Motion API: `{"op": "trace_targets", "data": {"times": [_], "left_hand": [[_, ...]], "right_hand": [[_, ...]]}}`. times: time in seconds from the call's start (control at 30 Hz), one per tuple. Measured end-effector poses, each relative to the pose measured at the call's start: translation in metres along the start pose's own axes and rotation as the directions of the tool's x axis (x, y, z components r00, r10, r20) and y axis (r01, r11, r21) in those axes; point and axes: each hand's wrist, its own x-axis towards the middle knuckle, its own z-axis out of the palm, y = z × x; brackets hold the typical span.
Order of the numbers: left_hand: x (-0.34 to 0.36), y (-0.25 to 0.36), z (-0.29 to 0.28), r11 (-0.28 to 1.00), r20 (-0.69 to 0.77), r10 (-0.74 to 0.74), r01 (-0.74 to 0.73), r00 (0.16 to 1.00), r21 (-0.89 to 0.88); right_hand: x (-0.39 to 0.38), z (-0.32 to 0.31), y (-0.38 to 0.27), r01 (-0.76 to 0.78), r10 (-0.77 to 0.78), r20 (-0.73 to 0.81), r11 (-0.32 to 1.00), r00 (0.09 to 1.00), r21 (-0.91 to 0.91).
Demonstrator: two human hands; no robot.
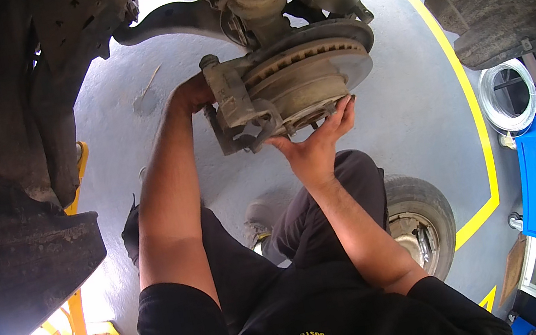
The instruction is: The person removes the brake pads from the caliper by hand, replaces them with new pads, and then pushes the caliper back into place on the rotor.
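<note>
The head view shows the brake disc [302,95] just ahead of the right hand [314,153], its axis pointing back toward the person; that hand is spread, fingertips at the disc's near face. The left hand [195,93] is nearer the caliper [232,99], left of the disc; its fingers are hidden, so I cannot tell its grip.

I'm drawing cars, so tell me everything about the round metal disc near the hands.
The brownish-grey round metal disc looks dusty. Dark slots line its edge. Its raised centre faces the right hand, which appears to touch it. It's mounted, uncovered, above the smooth grey floor, with a blocky grey metal caliper at its left edge.
</note>
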Motion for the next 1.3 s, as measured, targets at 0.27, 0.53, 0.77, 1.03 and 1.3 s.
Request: {"op": "trace_targets", "data": {"times": [0.27,0.53,0.77,1.03,1.3], "left_hand": [[0.025,-0.022,-0.03,0.974,0.016,-0.132,0.126,0.991,0.186],[0.031,-0.034,-0.013,0.991,-0.108,0.008,0.006,0.994,0.13],[0.022,-0.04,-0.019,0.998,-0.053,-0.054,0.055,0.997,0.026],[0.005,-0.011,-0.007,0.999,-0.024,-0.045,0.045,0.999,-0.008],[0.006,-0.023,-0.034,0.906,-0.16,-0.047,0.109,0.986,0.408]], "right_hand": [[0.0,-0.001,-0.001,-0.019,0.018,-0.013,0.999,1.0,-0.045],[0.0,0.0,0.003,-0.025,0.024,-0.013,0.998,1.0,-0.053],[0.001,0.001,-0.002,-0.031,0.031,-0.008,0.999,0.999,0.012],[-0.002,0.004,0.009,0.074,-0.075,-0.038,0.997,0.996,-0.034],[0.0,0.007,-0.004,-0.013,0.013,-0.001,0.999,1.0,0.033]]}}
